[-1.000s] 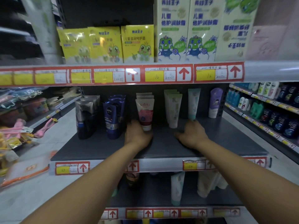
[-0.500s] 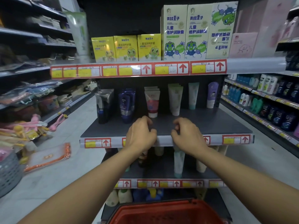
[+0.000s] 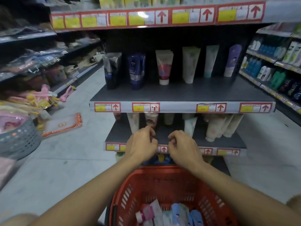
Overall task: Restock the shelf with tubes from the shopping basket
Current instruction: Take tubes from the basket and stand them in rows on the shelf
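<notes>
Tubes (image 3: 169, 212) lie heaped in the red basket (image 3: 162, 180) below; left hand (image 3: 141, 145) and right hand (image 3: 184, 148) are loosely curled, nothing held; tubes judged light, soft, slick, best pinched near the stiff cap.

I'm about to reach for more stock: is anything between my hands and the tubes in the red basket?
Nothing visible. Both the left hand and right hand hang empty, fingers loosely curled, above the red basket. It is open-topped, and the tubes lie uncovered at its bottom.
</notes>
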